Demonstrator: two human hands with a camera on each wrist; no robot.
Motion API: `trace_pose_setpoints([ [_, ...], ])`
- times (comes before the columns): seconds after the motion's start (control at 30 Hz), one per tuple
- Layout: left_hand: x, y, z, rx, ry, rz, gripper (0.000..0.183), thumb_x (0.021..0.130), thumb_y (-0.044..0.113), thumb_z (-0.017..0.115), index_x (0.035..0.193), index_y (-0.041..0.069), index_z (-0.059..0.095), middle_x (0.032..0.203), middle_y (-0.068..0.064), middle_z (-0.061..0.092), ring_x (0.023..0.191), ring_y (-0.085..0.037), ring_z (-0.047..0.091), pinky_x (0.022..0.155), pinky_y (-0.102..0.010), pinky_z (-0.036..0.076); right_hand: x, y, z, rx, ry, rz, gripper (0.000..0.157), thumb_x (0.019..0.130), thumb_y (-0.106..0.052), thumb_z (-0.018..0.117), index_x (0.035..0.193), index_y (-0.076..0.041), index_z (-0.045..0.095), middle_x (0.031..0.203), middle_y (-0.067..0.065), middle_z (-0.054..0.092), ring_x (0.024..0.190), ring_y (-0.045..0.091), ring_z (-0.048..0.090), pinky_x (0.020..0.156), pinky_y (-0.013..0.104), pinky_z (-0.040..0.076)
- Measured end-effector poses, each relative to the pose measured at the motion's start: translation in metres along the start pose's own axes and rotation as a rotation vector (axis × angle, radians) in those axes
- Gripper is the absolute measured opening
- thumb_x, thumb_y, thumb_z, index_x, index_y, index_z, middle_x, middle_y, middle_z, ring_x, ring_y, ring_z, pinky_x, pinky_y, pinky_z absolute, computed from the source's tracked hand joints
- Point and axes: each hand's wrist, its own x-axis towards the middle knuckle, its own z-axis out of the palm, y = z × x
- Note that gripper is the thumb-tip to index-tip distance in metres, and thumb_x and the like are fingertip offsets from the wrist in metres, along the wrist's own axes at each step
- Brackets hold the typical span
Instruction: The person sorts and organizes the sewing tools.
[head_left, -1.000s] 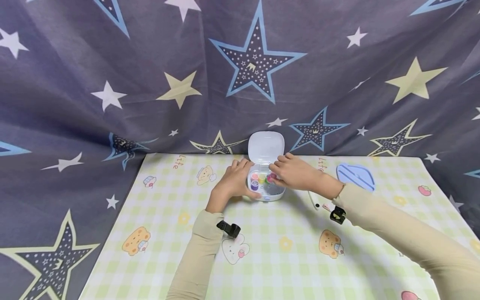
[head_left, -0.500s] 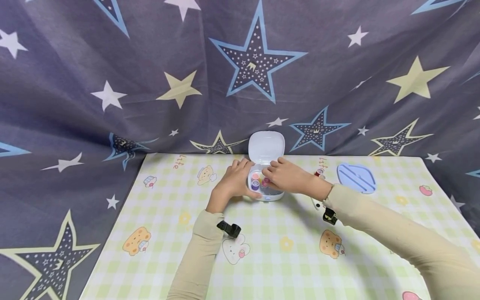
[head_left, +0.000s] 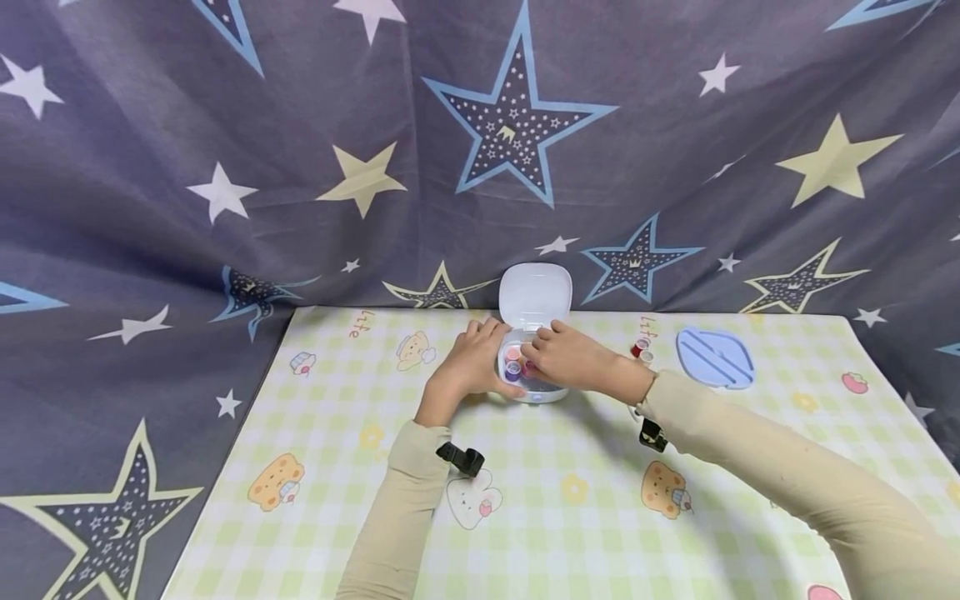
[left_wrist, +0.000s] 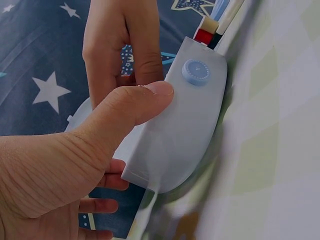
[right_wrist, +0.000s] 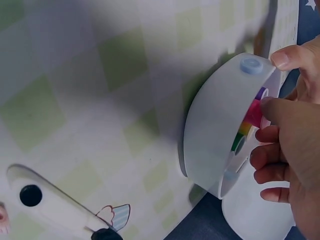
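A small white sewing case [head_left: 538, 398] stands at the back of the table, its lid [head_left: 536, 292] raised. My left hand [head_left: 472, 364] grips its left side, thumb on the front rim close to the light blue button [left_wrist: 196, 72]. Over the inside, my right hand [head_left: 576, 358] pinches a pink thread spool [right_wrist: 253, 114] between thumb and fingers. Around it in the case are a purple spool [head_left: 513, 371], a peach-pink one [head_left: 512, 354], a yellow one [right_wrist: 245, 128] and a green one [right_wrist: 239, 142]. My right fingers hide part of the interior.
Right of the case, a red spool [head_left: 639, 348] and a whitish spool [head_left: 647, 357] stand on the checked tablecloth [head_left: 525, 550]. Farther right lies a light blue insert tray [head_left: 715, 358]. A slim white tool with a black dot [right_wrist: 50, 197] lies below my right wrist. A star-patterned curtain [head_left: 360, 267] hangs behind.
My right hand has moved left inside the case with the pink spool, closer to the purple one. The red and whitish spools have come into view behind my right wrist. My left hand stays put.
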Motion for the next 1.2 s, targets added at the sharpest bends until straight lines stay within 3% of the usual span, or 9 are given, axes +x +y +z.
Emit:
trace_pose_setpoints([
  [0.47,0.0001,0.001,-0.0004,-0.005,0.012,0.007,0.11,0.062,0.056,0.093,0.148,0.008,0.046,0.14,-0.01,0.051,0.125,-0.033,0.045,0.103,-0.048,0.045,0.0029,-0.0036,0.0059,-0.023,-0.072,0.008,0.031,0.099,-0.041,0.064,0.101,-0.011,0.064,0.092,0.005,0.074,0.088,0.023,0.063,0.079,0.037,0.047],
  [1.2,0.0003,-0.0002,0.0005,-0.003,0.003,-0.001,0.111,0.062,0.058,0.093,0.15,0.009,0.045,0.141,-0.009,0.051,0.125,-0.032,0.045,0.103,-0.047,0.045,0.0056,-0.0058,0.0089,-0.102,-0.014,0.001,0.035,0.096,-0.045,0.065,0.095,-0.01,0.064,0.086,0.005,0.073,0.084,0.023,0.063,0.079,0.038,0.046],
])
